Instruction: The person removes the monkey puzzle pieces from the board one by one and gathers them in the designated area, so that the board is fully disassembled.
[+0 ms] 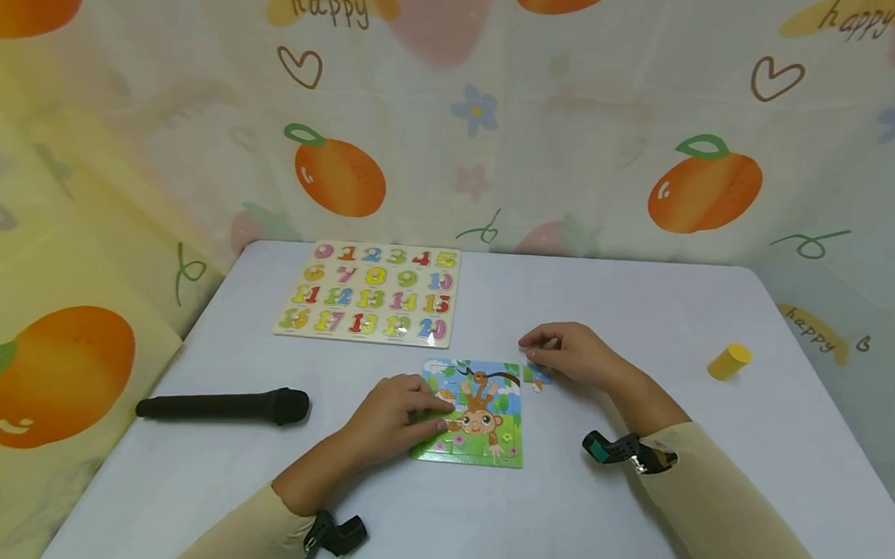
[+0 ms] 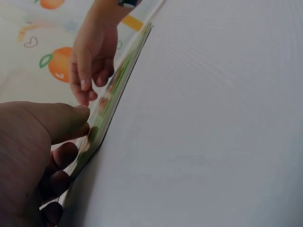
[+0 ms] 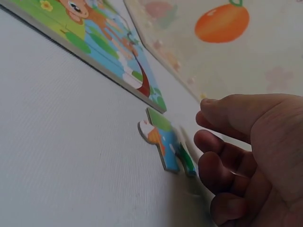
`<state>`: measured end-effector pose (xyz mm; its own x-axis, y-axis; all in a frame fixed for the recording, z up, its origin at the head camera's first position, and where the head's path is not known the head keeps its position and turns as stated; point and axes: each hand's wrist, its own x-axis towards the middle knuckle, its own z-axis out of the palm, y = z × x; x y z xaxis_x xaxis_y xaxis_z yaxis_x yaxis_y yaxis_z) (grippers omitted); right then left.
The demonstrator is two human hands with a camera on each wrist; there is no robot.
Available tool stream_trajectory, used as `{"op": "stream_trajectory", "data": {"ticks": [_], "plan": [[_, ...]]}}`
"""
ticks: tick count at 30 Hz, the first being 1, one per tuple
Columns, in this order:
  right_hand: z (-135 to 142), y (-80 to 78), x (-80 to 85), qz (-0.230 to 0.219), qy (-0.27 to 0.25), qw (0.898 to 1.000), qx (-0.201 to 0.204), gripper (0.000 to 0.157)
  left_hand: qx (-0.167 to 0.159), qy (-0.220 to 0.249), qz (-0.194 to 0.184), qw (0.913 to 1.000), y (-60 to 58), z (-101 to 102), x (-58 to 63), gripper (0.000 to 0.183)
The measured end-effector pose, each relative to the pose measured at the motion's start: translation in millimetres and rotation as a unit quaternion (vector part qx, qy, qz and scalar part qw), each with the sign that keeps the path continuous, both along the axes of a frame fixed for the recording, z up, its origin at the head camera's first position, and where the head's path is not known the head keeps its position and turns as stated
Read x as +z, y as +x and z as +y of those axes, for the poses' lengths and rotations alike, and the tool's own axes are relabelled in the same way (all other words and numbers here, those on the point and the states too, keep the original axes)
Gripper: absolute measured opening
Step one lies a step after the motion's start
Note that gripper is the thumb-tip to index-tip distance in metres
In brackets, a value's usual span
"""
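Observation:
A square monkey jigsaw puzzle point(image 1: 479, 445) lies flat on the table, its pieces fitted in a thin board. My left hand point(image 1: 394, 417) rests over its left side, thumb and index finger reaching onto the picture. In the left wrist view, the other fingers of that hand point(image 2: 28, 142) bend loosely by the board's edge. Just off the puzzle's top right corner lies a loose jigsaw piece point(image 3: 163, 142) with an ice-cream cone print, a green-marked piece point(image 3: 188, 161) beside it. My right hand point(image 1: 574, 354) hovers by these pieces, fingers loosely bent and holding nothing.
Behind the puzzle, a number board point(image 1: 373, 297) with colourful numerals lies on the white table point(image 1: 558, 514). A black microphone-shaped object point(image 1: 221, 405) is at the left. Towards the right edge sits a yellow cylinder point(image 1: 729, 362). A printed cloth point(image 1: 555, 168) hangs behind.

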<state>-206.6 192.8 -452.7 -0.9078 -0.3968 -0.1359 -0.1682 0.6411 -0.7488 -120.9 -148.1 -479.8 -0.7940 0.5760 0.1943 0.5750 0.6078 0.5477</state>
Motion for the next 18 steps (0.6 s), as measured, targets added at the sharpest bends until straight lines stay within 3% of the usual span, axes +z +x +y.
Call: {"op": "stream_trajectory", "data": {"ticks": [10, 18], "plan": [[-16, -2.6, 0.6, -0.013, -0.035, 0.999, 0.027, 0.021, 0.032, 0.002, 0.025, 0.9992, 1.4, 20, -6.4, 0.028], [-33, -4.4, 10.1, -0.010, -0.048, 0.998, 0.048, 0.025, 0.051, -0.030, -0.004, 0.9982, 4.8, 29, -6.3, 0.041]]}}
